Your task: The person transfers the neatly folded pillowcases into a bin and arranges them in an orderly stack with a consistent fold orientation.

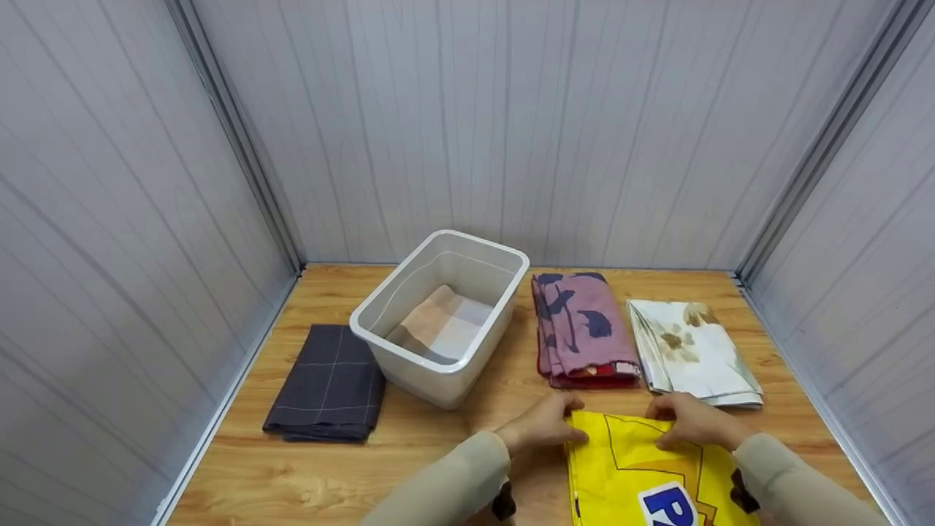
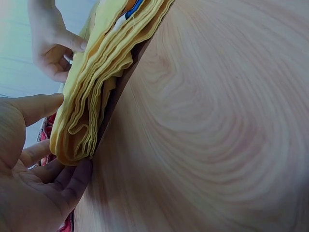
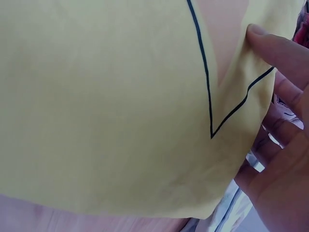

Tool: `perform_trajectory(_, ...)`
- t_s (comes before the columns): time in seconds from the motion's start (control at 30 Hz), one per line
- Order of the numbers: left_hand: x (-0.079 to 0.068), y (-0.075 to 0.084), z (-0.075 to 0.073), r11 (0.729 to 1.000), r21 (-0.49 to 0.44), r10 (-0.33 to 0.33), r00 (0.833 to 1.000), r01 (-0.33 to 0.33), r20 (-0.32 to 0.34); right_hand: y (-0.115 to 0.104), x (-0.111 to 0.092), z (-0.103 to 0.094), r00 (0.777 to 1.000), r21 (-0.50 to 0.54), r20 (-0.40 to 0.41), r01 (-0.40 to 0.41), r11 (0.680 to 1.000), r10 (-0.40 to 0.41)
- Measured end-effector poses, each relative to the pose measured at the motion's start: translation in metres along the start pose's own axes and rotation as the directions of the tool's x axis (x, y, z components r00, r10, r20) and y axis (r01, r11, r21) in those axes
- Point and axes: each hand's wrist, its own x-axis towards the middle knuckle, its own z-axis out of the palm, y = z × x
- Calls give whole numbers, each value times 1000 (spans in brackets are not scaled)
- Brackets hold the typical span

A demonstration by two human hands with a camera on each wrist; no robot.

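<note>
A thick folded yellow cloth (image 1: pixel 603 478) with dark outlines and a blue-and-white lettered patch lies at the front right of the table. My left hand (image 1: pixel 542 425) holds its far left corner; in the left wrist view the thumb is against the cloth's upper face and the fingers curl under the layered fold (image 2: pixel 79 130). At the far edge, my right hand (image 1: pixel 701 422) grips the same cloth, thumb on top and the other fingers under the rim, as the right wrist view shows. Fingertips beneath the cloth are partly hidden.
A white plastic bin (image 1: pixel 438 369) with a peach-and-grey cloth (image 1: pixel 442 321) inside stands left of centre. Left of it lies a dark checked folded cloth (image 1: pixel 325 383). Beyond my hands lie a mauve patterned cloth (image 1: pixel 584 321) and a white floral cloth (image 1: pixel 694 351). Pale walls enclose the table.
</note>
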Motion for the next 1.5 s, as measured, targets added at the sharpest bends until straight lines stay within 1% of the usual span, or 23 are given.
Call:
perform_trajectory(0.13, 1, 1, 2, 1000, -25, 18, 1000, -18, 1, 0, 1, 2, 999, -15, -12, 46, 999, -46)
perform_trajectory(0.33, 3, 1, 3, 1000, -11, 2, 1000, -2, 4, -2, 1, 3, 999, -25, -24, 33, 999, -34)
perform_trajectory(0.43, 4, 2, 3, 1000, -17, 0, 1000, 0, 8, -4, 2, 4, 999, -36, -32, 25, 999, -26)
perform_trajectory(0.57, 4, 4, 3, 999, -42, 4, 1000, -3, 26, -4, 2, 5, 1000, -27, -27, 7, 1000, -7)
perform_trajectory(0.73, 4, 6, 4, 997, -68, -38, 998, 41, 54, -2, 1, 6, 1000, -14, -8, 25, 1000, -25)
perform_trajectory(0.83, 4, 6, 6, 995, -79, -54, 997, 58, 56, -1, 1, 6, 999, -4, 2, 48, 999, -48)
perform_trajectory(0.9, 4, 6, 7, 995, -85, -46, 998, 50, 51, 0, 1, 6, 998, 2, 7, 64, 998, -64)
perform_trajectory(1.0, 4, 6, 8, 999, -46, -17, 999, 18, 37, 1, 1, 5, 995, -1, 11, 95, 995, -95)
perform_trajectory(1.13, 3, 6, 8, 1000, 23, 16, 1000, -17, 22, 0, 1, 3, 993, 9, 23, 118, 993, -118)
perform_trajectory(1.23, 3, 5, 9, 1000, 13, 19, 1000, -19, 17, -1, 1, 3, 992, 28, 27, 119, 993, -120)
perform_trajectory(1.33, 2, 4, 8, 1000, -16, 18, 1000, -17, 19, -2, 1, 2, 991, 46, 21, 131, 990, -132)
perform_trajectory(1.5, 3, 5, 6, 999, -41, 12, 999, -10, 40, -4, 1, 2, 987, 58, 3, 163, 985, -163)
